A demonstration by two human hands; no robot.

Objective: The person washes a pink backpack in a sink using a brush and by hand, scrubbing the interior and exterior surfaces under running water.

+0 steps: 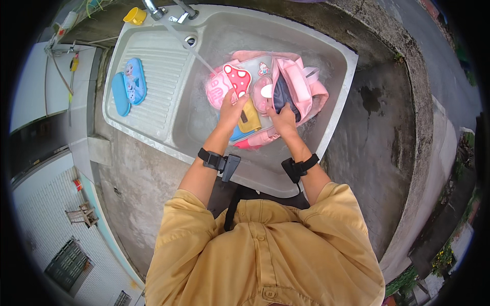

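Note:
A pink backpack (297, 81) lies in the water of the grey sink basin (337, 97), with its dark-lined pocket gaping. On its left are a round pink piece (218, 91), a red mushroom shape with white dots (238, 80) and a yellow piece (250, 118); I cannot tell whether these are sewn on. My left hand (232, 110) is closed on the lower edge of the round pink piece, beside the mushroom. My right hand (284, 121) grips the backpack at the pocket's lower edge, its fingers partly hidden. Water from the faucet (154, 10) lands near the round piece.
An opened blue pencil case (135, 81) rests on the ribbed drainboard (158, 76) at the left. A yellow cup (135, 16) stands on the sink's back left corner. A low concrete wall (421, 107) runs along the right, beside a wet floor.

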